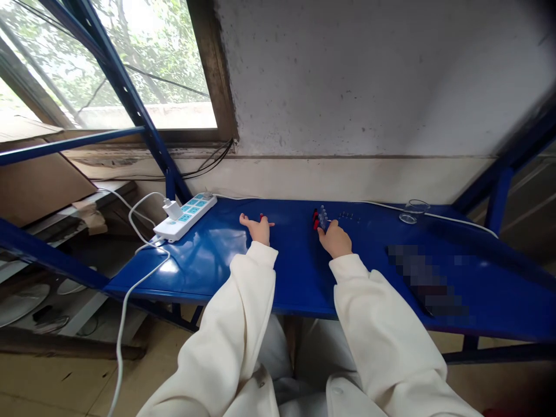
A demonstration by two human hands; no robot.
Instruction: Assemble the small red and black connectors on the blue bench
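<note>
My left hand is above the blue tabletop, left of the middle. A small red piece shows between its fingers, its kind too small to tell; the outer fingers stick out to the left. My right hand is lowered beside a cluster of small clear pieces, its thumb and forefinger close together at the cluster's near end. Whatever they pinch is hidden. Small red and black pieces lie along the left side of the clear ones. Several tiny dark pieces are spread out beyond my right hand.
A white power strip with a plug and cable lies on the left of the blue table. At the back right stands a clear round container near a white cable. A blurred dark object lies right. Blue frame posts flank the table.
</note>
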